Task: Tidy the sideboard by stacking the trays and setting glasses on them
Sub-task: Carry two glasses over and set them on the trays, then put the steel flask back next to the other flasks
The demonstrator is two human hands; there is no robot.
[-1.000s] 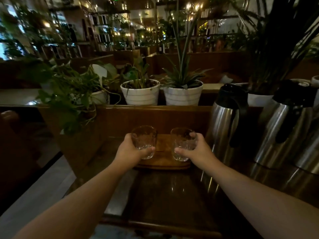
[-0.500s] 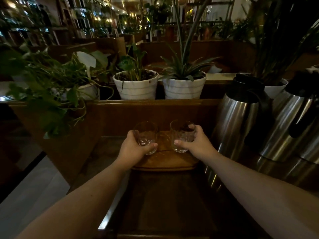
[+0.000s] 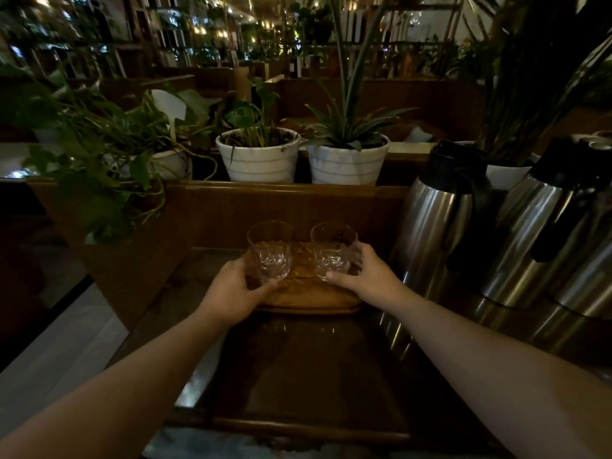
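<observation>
Two clear cut-glass tumblers stand side by side over a small wooden tray (image 3: pixel 308 301) at the back of the dark sideboard (image 3: pixel 314 369). My left hand (image 3: pixel 231 293) wraps the left glass (image 3: pixel 270 250) from its left side. My right hand (image 3: pixel 371 276) holds the right glass (image 3: pixel 332 250) from the right, thumb across its base. Both glasses are upright and appear to rest on the tray, a small gap between them. I cannot tell whether the tray is one piece or a stack.
Two steel thermos jugs (image 3: pixel 437 220) (image 3: pixel 543 236) stand close on the right. Behind a wooden back panel (image 3: pixel 284 210) sit white striped plant pots (image 3: pixel 260 157) (image 3: pixel 346 160). Trailing leaves (image 3: pixel 99 180) hang at the left, beside a drop to the floor (image 3: pixel 66 352).
Both hands have carried the glasses a little farther back and closer together over the tray. The camera has tilted down and moved nearer.
</observation>
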